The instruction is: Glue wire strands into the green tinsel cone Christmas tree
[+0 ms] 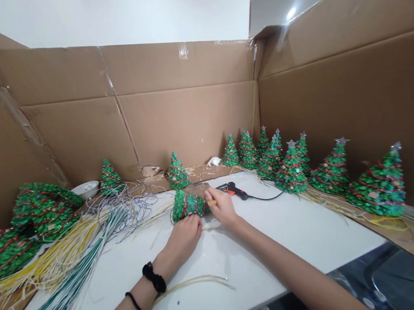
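Holds a tipped green tree (185,203), below frame centre, in bunched fingers of the left hand (187,233); clamps curled fingers of the right hand (221,206) on a small tan piece (212,203) beside the tree's right end.

Two hands (184,235), two wristbands (154,279), one glue gun (239,192), one bowl (87,194), more than ten trees (186,204).

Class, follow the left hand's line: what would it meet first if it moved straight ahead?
The left hand would first meet the sideways green tree; the fingers appear to touch it, though exact depth is unclear.
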`<state>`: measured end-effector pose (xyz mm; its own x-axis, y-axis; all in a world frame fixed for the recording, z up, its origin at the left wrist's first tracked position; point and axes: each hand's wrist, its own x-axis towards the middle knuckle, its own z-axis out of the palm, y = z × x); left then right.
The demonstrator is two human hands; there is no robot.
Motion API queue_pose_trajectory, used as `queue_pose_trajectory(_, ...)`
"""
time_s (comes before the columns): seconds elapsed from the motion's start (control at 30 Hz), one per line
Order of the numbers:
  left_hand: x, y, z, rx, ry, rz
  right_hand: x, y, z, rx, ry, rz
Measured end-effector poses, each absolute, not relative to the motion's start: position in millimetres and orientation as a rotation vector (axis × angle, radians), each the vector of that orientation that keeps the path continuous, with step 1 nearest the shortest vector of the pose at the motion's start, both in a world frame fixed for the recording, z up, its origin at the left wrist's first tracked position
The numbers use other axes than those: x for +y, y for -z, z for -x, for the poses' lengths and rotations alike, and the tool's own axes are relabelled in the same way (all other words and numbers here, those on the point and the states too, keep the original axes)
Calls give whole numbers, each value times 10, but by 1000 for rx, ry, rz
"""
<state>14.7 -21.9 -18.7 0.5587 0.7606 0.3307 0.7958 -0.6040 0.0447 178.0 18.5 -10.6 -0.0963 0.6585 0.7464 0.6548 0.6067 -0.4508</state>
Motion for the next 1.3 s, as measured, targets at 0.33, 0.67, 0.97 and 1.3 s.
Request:
queue_pose_trajectory(0.33, -262, 79, -133, -1694, 1028, 2490, 207, 72, -1795, -1602, -305, 963)
queue_pose_trajectory(0.67, -294, -1, -118, -1877, 1530, 2424, 251, 8, -1756, -1299, -783, 815)
queue_pose_trajectory(0.97, -275, 52, -113, -1575, 1060, 2498, 294, 83, -1691, -1211, -890, 784)
queue_pose_trajectory(1.3, -241, 104, -95, -1639, 819, 2551, 292, 97, -1683, -1212, -1013, 751)
